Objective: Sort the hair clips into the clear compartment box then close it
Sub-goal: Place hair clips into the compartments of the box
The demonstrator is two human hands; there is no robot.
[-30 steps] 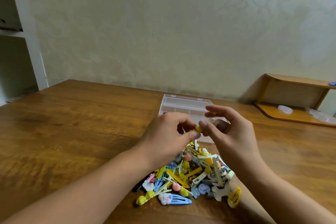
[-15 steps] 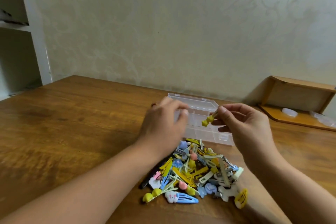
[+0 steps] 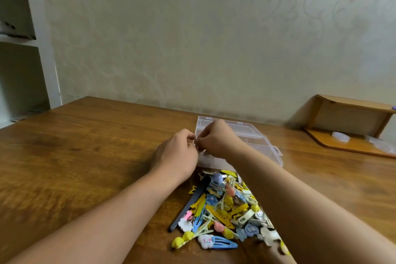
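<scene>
**Both hands now at the box**

My right hand (image 3: 216,139) has carried over to meet my left hand (image 3: 175,152) at the clear box (image 3: 257,137) near-left edge; fingers curled, contents unclear. Clip pile (image 3: 225,210) sits near, mostly unsorted.

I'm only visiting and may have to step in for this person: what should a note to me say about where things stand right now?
Left hand and right hand: fingertips meet over the near left part of the clear compartment box; what the grip holds is hidden.
Box: open on the table, behind the pile of hair clips.
Done: little that shows.
Left: sort nearly the whole pile, then close the box.
</scene>
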